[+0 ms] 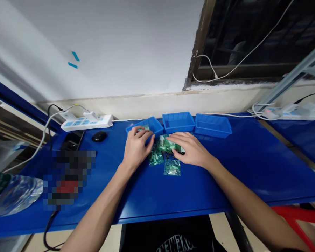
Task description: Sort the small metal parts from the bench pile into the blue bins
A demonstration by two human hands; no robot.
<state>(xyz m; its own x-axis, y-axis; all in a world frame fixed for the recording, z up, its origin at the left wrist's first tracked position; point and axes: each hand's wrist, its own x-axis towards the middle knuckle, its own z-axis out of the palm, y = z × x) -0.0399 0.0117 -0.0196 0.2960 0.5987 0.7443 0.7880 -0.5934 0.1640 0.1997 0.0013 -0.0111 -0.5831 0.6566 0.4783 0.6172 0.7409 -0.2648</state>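
My left hand (138,145) reaches over the near edge of the left blue bin (157,125), its fingers curved and apart from the thumb. A small clear packet (146,127) shows in that bin beyond the fingers; no grip on it is visible. My right hand (191,148) is open, fingers stretched over a pile of small green-tinted plastic packets (162,140). Nearer to me lie one packet (156,158) with pale pieces inside and another packet (172,168) by itself. Several thin dark pieces (168,154) are between the packets and partly hidden.
A middle blue bin (178,122) and a right blue bin (213,126) stand along the wall. On the left are a power strip (105,121), a black mouse (99,136), a phone (72,140) and a plastic bottle (18,192). Another power strip (301,113) is at right.
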